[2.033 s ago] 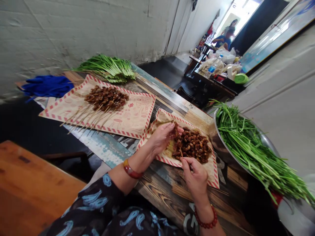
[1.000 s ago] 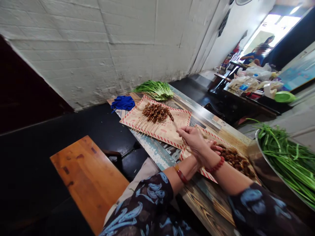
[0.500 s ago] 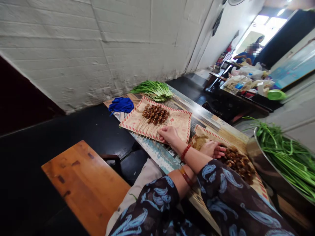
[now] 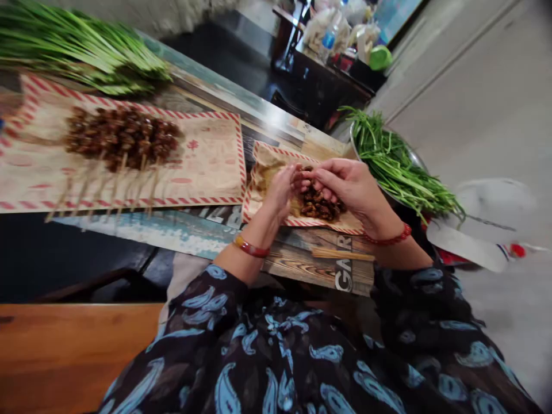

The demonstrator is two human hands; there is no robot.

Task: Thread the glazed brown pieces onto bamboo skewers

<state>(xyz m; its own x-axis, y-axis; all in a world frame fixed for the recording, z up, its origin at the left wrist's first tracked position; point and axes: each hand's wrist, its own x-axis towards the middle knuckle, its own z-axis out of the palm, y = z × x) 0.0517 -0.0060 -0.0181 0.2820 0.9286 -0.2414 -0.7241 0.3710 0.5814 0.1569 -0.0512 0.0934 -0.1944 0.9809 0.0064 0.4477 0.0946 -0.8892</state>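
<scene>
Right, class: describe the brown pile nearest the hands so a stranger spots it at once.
On the table, find the red-edged paper nearest the metal bowl. The brown pile lies there, partly behind the right hand; unlike the skewered pile on the other paper, it shows no row of sticks.

Left fingers (image 4: 298,180) sit beside right fingers (image 4: 332,177) over brown morsels (image 4: 319,210).

Loose greens (image 4: 95,54) are lying top left, kinda blurry, and there's a metal bowl (image 4: 416,158) on the right with long stalks (image 4: 394,164) flopping over its rim. Further back, a dark worktop (image 4: 338,75) has a blue-labelled bottle (image 4: 328,40) and a green tub (image 4: 380,57). Orangey wooden bench (image 4: 77,356) bottom left, pale wall (image 4: 495,121) on the right.
</scene>
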